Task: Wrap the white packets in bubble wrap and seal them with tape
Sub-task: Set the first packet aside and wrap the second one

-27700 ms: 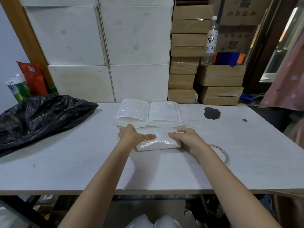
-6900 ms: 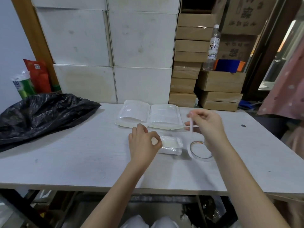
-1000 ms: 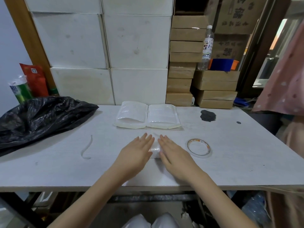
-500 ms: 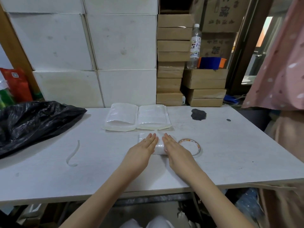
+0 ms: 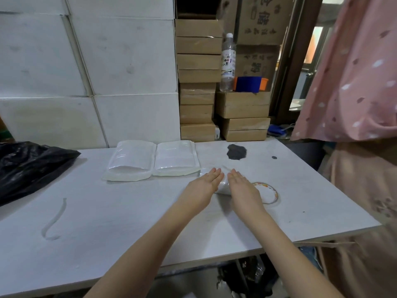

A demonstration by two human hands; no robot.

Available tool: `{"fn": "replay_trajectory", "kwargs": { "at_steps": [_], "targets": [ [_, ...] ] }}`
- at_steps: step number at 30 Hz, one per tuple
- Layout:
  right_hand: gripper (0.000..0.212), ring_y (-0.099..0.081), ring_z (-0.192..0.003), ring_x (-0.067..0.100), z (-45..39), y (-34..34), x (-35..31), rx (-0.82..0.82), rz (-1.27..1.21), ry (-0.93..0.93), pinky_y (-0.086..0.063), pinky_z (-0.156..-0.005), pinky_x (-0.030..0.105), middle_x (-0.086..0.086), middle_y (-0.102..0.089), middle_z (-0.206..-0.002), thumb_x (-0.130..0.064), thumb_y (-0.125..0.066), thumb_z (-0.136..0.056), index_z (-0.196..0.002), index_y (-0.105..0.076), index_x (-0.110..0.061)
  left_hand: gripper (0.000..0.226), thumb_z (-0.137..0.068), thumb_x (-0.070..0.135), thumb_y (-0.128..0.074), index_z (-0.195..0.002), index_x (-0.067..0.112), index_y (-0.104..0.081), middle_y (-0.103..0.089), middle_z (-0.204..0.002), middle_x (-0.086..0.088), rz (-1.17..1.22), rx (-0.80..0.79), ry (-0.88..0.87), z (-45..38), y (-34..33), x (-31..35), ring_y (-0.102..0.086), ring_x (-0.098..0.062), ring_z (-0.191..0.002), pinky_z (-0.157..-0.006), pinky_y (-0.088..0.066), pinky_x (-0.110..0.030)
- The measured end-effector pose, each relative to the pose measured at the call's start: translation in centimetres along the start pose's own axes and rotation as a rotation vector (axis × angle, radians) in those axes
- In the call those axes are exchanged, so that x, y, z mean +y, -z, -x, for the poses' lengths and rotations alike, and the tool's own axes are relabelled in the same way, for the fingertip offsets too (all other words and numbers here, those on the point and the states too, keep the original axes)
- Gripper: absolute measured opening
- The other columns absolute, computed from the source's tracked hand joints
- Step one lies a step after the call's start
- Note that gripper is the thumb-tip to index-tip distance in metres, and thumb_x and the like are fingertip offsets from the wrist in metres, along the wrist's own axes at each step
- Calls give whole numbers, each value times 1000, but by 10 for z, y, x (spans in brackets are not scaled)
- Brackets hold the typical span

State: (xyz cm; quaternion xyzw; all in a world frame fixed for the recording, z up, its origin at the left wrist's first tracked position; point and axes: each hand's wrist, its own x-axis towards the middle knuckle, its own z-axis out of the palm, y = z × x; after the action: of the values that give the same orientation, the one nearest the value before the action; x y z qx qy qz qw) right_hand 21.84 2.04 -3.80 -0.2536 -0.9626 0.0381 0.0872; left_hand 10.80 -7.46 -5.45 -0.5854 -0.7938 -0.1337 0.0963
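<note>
Pressing my flat left hand [image 5: 206, 183] and right hand [image 5: 242, 186], neither grip closed, on the wrapped packet [image 5: 223, 187] beside the tape roll [image 5: 271, 193] on the desk [image 5: 129, 211], I risk unsealed wrap springing open on release.

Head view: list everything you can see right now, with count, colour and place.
table: one, white, foreground
wrapped packet: one, white, under both hands
packet stacks: two, white, side by side at table back
tape roll: one, clear, right of the hands
strip: one, white, table left
bag: one, black, far left
stain: one, dark, table back right
bottle: one, clear, on brown boxes
boxes: many, white and brown, stacked behind
left hand: flat on packet
right hand: flat on packet
</note>
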Motion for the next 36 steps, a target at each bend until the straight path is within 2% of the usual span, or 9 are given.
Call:
{"fn": "replay_trajectory", "kwargs": {
  "at_steps": [4, 10, 12, 15, 18, 20, 24, 32, 36],
  "targets": [
    [65, -18, -145, 22, -25, 6, 5, -13, 38, -51, -17, -115, 28, 12, -13, -158, -3, -48, -92, -148, -15, -5, 49, -102, 11, -29, -149, 15, -17, -11, -159, -1, -10, -27, 16, -27, -9, -4, -10, -11, -146, -110, -35, -31],
    [50, -35, -136, 26, -67, 9, 12, -47, 93, -133, -37, -104, 34, 16, -28, -152, -2, -51, -90, -137, -34, -2, 55, -98, 6, -34, -149, 9, -13, -10, -159, -7, -46, -79, 70, -71, -15, -5, -11, -19, -146, -114, -25, -31],
    [49, -37, -134, 27, -81, 8, 16, -58, 118, -149, -39, -101, 35, 17, -30, -150, -5, -52, -90, -136, -36, -3, 51, -96, 7, -39, -146, 3, -25, -25, -153, -13, -59, -73, 77, -85, -15, -2, -24, -24, -142, -108, -31, -34],
    [43, -42, -129, 27, -101, 7, 23, -72, 124, -155, -44, -94, 36, 14, -40, -143, -7, -51, -90, -132, -40, -4, 36, -89, 9, -45, -124, 0, -50, -52, -124, -16, -65, -35, 70, -105, -17, -6, -46, -32, -116, -86, -39, -40],
    [39, -46, -125, 27, -121, 10, 28, -95, 115, -119, -43, -89, 35, 12, -46, -137, -7, -45, -92, -131, -41, -4, 38, -85, 17, -38, -117, 5, -54, -56, -116, -13, -89, 20, 64, -117, -20, -23, -49, -32, -110, -90, -35, -38],
    [39, -45, -127, 26, -134, 9, 28, -89, 108, -97, -42, -93, 34, 12, -46, -138, -7, -43, -93, -132, -40, -3, 45, -86, 22, -32, -126, 8, -49, -51, -129, -11, -85, 12, 82, -122, -21, -36, -44, -28, -121, -100, -30, -35],
    [54, -29, -140, 24, -158, -8, 22, -17, 96, -52, -27, -111, 31, 14, -25, -153, -7, -46, -93, -142, -26, -2, 50, -99, 17, -30, -148, 13, -21, -18, -157, -3, -93, -84, 153, -135, -26, -60, -14, -21, -146, -117, -13, -36],
    [53, -15, -146, 22, -188, -20, 25, 21, 30, -47, -19, -117, 30, 12, -15, -158, -6, -41, -96, -145, -22, -5, 52, -102, 15, -29, -150, 14, -12, -9, -159, 0, 14, -56, 223, -152, -37, -76, -6, -16, -147, -115, -18, -30],
    [60, -10, -147, 21, -186, -18, 25, 10, -46, -75, -13, -119, 31, 11, -12, -158, -9, -46, -94, -147, -18, -5, 56, -101, 24, -33, -151, 13, -10, -4, -160, -1, 93, -26, 240, -148, -29, -75, -7, -16, -147, -114, -19, -30]
  ]
}}
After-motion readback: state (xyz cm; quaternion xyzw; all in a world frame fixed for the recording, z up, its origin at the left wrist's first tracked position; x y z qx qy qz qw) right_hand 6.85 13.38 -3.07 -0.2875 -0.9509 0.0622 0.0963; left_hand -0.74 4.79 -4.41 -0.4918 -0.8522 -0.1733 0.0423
